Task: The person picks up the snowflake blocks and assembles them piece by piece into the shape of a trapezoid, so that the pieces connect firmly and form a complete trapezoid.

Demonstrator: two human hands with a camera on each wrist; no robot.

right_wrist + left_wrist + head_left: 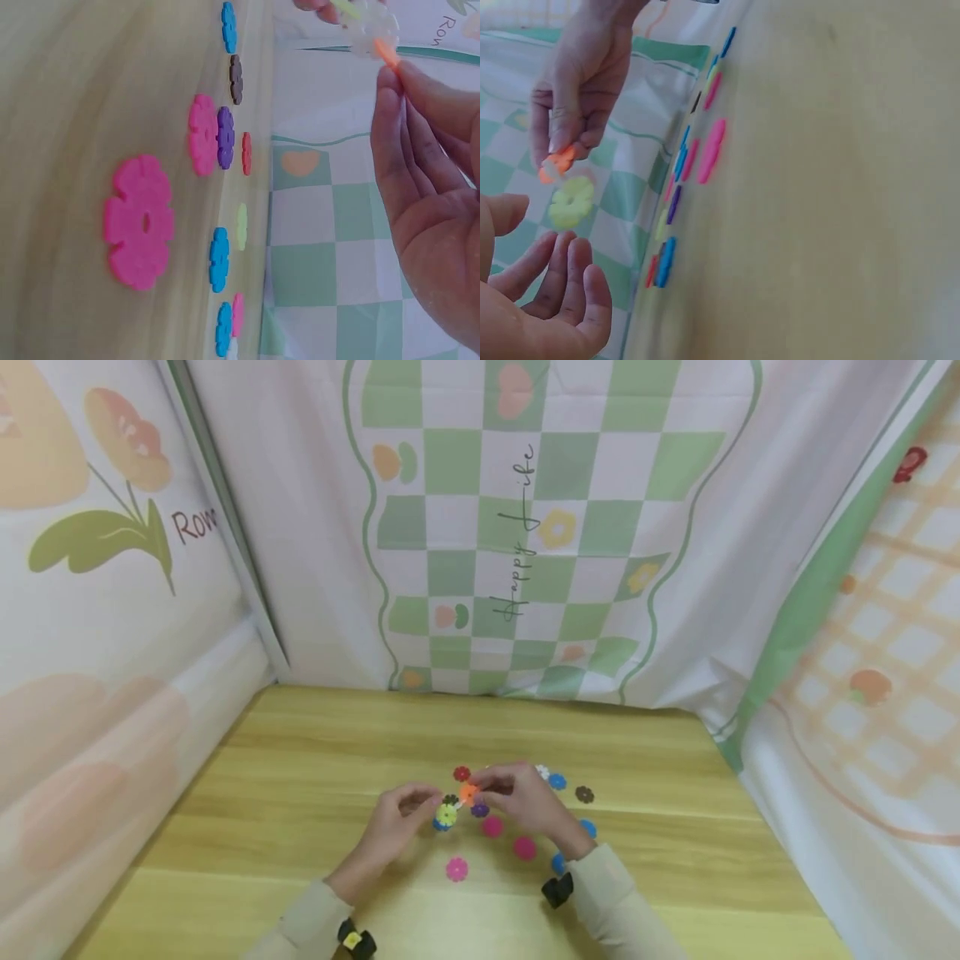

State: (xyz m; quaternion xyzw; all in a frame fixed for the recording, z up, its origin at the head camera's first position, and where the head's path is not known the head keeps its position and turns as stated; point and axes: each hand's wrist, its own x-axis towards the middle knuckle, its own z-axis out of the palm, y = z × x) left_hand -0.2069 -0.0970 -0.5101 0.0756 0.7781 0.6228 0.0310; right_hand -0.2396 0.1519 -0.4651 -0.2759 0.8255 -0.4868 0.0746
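Our right hand [527, 797] is pinching an orange, flower-shaped plastic disc [468, 793]; our left hand [396, 822] is gripping nothing. We are expecting light, stiff handling, best held by the rim.

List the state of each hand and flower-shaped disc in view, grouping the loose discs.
Orange flower-shaped plastic disc, raised, pinched
Translucent whitish flower-shaped plastic disc, raised, linked to the orange one
Yellow-green flower-shaped plastic disc, raised, linked to the whitish one
Right hand, pinching the orange disc
Left hand, fingers relaxed, thumb apart
Loose multicoloured flower-shaped plastic discs, lying on the wooden table
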